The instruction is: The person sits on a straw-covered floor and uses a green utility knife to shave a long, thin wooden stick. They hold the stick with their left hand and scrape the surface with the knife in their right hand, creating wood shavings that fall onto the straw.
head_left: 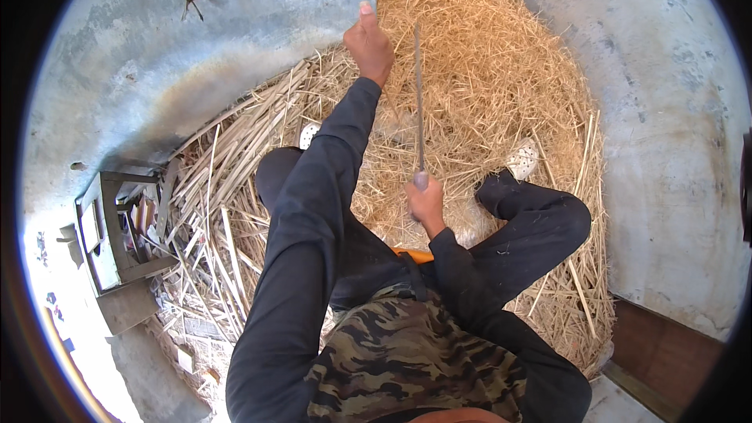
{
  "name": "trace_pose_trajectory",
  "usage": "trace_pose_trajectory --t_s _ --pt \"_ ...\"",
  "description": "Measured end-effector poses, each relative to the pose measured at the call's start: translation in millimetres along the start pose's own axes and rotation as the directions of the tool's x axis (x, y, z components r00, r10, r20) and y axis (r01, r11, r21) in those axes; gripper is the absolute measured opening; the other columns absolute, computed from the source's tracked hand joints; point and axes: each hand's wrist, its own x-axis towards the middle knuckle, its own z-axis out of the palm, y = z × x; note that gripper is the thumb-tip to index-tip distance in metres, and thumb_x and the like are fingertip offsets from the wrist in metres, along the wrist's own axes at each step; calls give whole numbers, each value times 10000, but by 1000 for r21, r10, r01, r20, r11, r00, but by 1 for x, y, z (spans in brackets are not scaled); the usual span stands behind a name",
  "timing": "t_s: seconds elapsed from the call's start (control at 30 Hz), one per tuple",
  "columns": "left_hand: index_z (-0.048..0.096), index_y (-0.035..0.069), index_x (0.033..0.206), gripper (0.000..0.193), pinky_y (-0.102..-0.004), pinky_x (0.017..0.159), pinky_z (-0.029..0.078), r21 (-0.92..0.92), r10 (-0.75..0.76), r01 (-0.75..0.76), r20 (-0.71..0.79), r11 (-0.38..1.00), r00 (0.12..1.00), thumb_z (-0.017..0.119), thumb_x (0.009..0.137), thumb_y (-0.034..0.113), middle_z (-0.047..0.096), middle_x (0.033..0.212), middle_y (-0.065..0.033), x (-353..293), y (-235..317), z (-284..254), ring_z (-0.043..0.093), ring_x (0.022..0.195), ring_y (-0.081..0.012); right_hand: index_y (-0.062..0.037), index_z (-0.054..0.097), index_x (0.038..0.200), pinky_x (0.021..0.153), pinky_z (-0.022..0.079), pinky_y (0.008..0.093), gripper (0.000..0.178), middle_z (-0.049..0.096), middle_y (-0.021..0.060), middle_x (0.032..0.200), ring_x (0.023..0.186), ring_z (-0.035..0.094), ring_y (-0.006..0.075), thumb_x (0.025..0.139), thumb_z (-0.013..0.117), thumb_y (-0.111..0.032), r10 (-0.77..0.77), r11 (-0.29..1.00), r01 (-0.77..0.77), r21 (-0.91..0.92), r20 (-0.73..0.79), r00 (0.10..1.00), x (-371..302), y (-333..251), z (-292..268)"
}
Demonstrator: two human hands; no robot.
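- Left hand: arm stretched forward, fingers curled into a fist near the far edge of the straw pile. Can't tell what it grips; nothing readable inside the fist.
- Right hand: held close to the body, fingers clamped round the lower end of a long thin blade.
- Blade runs straight up and away from the right hand, over the fine straw, its tip ending just right of the left fist. Can't tell if the two touch.
- Person sits on the floor, legs spread in dark trousers, feet in pale perforated shoes resting on the straw.
- Fine golden straw fills the floor ahead between two grey concrete walls.
- Coarser split strips lie in a fan along the left edge of the pile, reaching back beside the left leg.
- Small wooden stool at the left side of the floor, touching the strips.
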Motion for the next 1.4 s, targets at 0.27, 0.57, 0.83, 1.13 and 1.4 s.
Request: trace_pose_trajectory --t_s 0.27,0.57,0.83,1.13,1.4 --pt "288 49 519 626 -366 458 172 188 79 -69 -50 980 996 450 1003 412 233 474 -11 2 3 19 216 479 -105 21 549 745 374 394 358 159 517 82 547 371 493 215 779 605 -124 378 923 -370 -102 73 923 -5 89 26" --pt "306 64 534 594 -341 480 233 59 -14 15 -22 998 1000 425 1009 400 309 505 21 7 -4 8 262 504 -97 16 568 766 486 435 367 147 564 105 598 502 579 217 781 615 -123 263 963 -267 42 81 961 -4 8 10" --pt "317 67 532 586 -344 479 238 103 19 -17 -23 995 1000 424 1011 388 300 494 20 10 -6 7 259 490 -102 12 608 801 503 435 361 188 614 138 651 542 596 251 776 628 -174 54 994 -56 -95 -21 998 -12 43 20" --pt "261 90 509 620 -353 448 191 -157 -151 169 125 973 981 420 1006 425 238 476 -3 12 -5 3 225 452 -112 28 585 824 465 451 405 213 576 121 627 496 571 243 769 641 -170 518 849 -525 59 107 849 -12 52 17" --pt "189 159 547 534 -310 466 157 -198 -303 542 652 817 695 276 953 495 168 485 22 29 3 -10 166 453 -130 -24 490 743 353 372 331 112 482 65 514 355 475 159 835 552 -40 -31 892 -44 450 159 987 -4 -34 7"
